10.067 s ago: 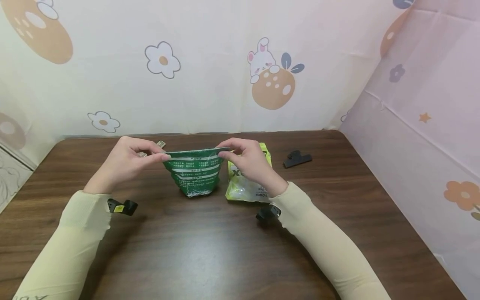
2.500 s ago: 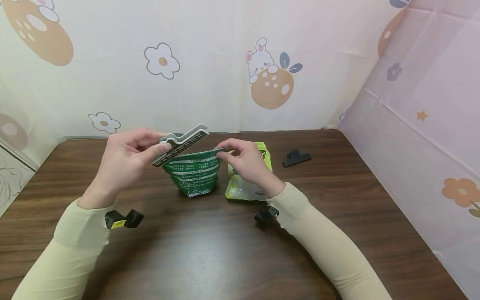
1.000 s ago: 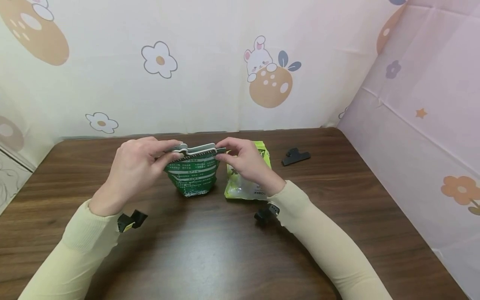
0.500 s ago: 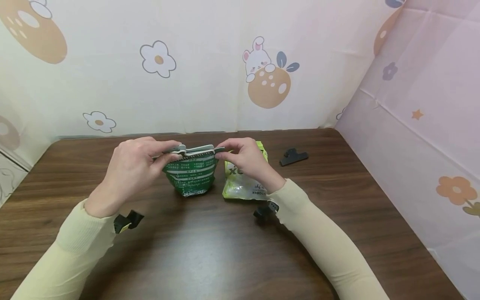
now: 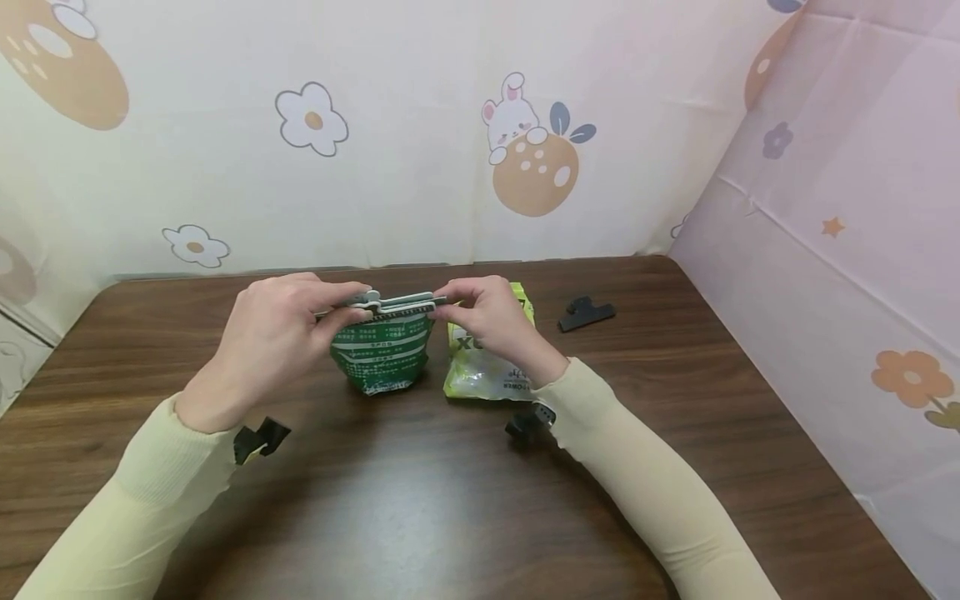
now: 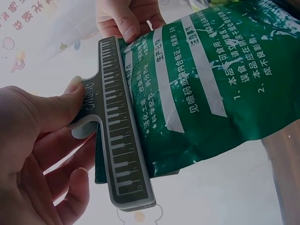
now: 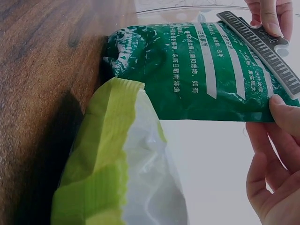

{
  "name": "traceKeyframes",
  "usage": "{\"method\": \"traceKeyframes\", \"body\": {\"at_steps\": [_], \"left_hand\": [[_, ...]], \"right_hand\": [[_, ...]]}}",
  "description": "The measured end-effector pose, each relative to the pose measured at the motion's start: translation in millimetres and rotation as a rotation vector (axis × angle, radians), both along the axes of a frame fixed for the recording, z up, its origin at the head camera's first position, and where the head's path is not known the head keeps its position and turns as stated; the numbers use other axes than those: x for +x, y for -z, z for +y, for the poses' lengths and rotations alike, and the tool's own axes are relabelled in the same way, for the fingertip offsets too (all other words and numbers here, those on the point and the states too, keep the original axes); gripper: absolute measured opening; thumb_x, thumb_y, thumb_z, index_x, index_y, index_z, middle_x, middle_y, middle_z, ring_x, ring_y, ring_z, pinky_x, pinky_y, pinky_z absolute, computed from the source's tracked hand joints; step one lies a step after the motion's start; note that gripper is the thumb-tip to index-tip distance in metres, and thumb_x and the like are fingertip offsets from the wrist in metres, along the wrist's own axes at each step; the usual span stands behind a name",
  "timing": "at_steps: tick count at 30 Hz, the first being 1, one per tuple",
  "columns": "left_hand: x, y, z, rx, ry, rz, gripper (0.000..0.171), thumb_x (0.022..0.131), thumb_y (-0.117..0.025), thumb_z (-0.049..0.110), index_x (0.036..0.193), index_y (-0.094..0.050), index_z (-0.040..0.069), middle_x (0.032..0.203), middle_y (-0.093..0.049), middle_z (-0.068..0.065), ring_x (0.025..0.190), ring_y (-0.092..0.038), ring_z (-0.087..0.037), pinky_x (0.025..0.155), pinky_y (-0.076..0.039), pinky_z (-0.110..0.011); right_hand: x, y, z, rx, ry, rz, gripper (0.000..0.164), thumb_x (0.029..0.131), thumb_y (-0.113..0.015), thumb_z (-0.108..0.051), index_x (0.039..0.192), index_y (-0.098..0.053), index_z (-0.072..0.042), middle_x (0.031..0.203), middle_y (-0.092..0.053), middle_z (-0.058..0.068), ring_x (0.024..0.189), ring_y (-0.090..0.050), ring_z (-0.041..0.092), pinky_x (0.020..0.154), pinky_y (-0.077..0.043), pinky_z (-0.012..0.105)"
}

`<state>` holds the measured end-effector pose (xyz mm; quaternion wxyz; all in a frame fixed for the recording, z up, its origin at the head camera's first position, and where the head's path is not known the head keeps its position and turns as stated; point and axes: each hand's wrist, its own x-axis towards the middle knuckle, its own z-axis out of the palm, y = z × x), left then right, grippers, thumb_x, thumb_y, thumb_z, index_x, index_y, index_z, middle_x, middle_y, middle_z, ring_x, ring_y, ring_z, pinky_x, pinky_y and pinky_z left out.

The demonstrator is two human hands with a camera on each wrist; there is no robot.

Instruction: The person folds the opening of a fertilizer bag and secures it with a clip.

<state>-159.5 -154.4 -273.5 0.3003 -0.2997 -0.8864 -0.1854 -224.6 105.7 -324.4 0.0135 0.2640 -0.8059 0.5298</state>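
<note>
A green plastic bag (image 5: 381,354) printed with white lettering stands on the table. Across its top edge lies a grey clip (image 6: 123,126) with a piano-key and ruler pattern. My left hand (image 5: 273,333) pinches the clip's handles between thumb and fingers, with the bag's edge between its jaws. At the bag's upper right corner, my right hand (image 5: 495,321) pinches the edge between thumb and fingers, close to the clip's end. In the right wrist view the right thumb (image 7: 283,112) presses on the bag below the clip.
A yellow-green and white bag (image 5: 483,371) stands right of the green one, partly behind the right hand. Farther right on the wooden table (image 5: 420,500) lies a black clip (image 5: 587,314). A patterned cloth wall (image 5: 405,183) rises behind the table.
The left hand let go of the bag's left corner, took up the grey clip and brought it down over the top edge. The last half second shows only a slight shift.
</note>
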Motion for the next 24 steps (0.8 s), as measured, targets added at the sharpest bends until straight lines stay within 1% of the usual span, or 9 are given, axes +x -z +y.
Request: {"method": "traceKeyframes", "body": {"at_steps": [3,8,12,15,21,24], "left_hand": [[-0.2,-0.4,1,-0.007,0.001,0.001,0.028,0.08,-0.084,0.017,0.108,-0.079,0.017,0.075,-0.071,0.0,0.061,-0.058,-0.016,0.049,-0.042,-0.037],[-0.4,-2.6,2,-0.02,0.011,-0.009,0.027,0.081,-0.083,0.017,0.108,-0.079,0.017,0.079,-0.073,0.0,0.063,-0.061,-0.017,0.05,-0.044,-0.038],[-0.4,-5.5,3,-0.041,0.008,-0.034,0.027,0.082,-0.082,0.016,0.109,-0.079,0.017,0.082,-0.074,0.0,0.064,-0.062,-0.017,0.05,-0.045,-0.039],[-0.4,-9.1,5,-0.071,-0.005,-0.075,0.026,0.084,-0.081,0.018,0.11,-0.078,0.017,0.085,-0.074,0.0,0.064,-0.062,-0.017,0.051,-0.046,-0.04],[-0.7,-17.7,9,-0.111,-0.027,-0.196,0.024,0.086,-0.08,0.022,0.11,-0.078,0.02,0.085,-0.074,0.002,0.062,-0.059,-0.014,0.052,-0.046,-0.039],[-1.1,-18.7,9,-0.109,-0.036,-0.24,0.024,0.086,-0.08,0.023,0.109,-0.077,0.019,0.084,-0.073,0.001,0.065,-0.062,-0.014,0.055,-0.049,-0.041]], "right_hand": [[0.3,0.0,-1,0.009,0.003,0.005,0.013,0.087,-0.077,-0.004,0.1,-0.077,-0.008,0.096,-0.073,-0.001,0.073,-0.067,0.022,0.066,-0.051,0.031],[1.7,-1.0,-3,-0.009,-0.007,-0.014,0.022,0.088,-0.075,0.0,0.108,-0.075,-0.009,0.099,-0.073,0.0,0.076,-0.069,0.018,0.07,-0.055,0.032],[2.0,-1.1,-3,-0.018,-0.015,-0.023,0.023,0.088,-0.074,0.003,0.108,-0.074,-0.009,0.099,-0.073,0.001,0.076,-0.07,0.018,0.071,-0.055,0.033],[2.0,-1.5,-3,-0.02,-0.024,-0.018,0.022,0.087,-0.074,0.003,0.106,-0.075,-0.008,0.098,-0.073,0.001,0.076,-0.07,0.018,0.07,-0.055,0.033],[1.1,-0.9,-4,-0.008,-0.031,0.005,0.022,0.086,-0.075,0.002,0.105,-0.075,-0.008,0.096,-0.072,-0.001,0.078,-0.068,0.019,0.072,-0.056,0.034],[0.6,0.1,-4,0.017,-0.041,0.032,0.022,0.084,-0.078,0.001,0.104,-0.075,-0.008,0.094,-0.072,-0.002,0.082,-0.066,0.018,0.073,-0.055,0.034]]}}
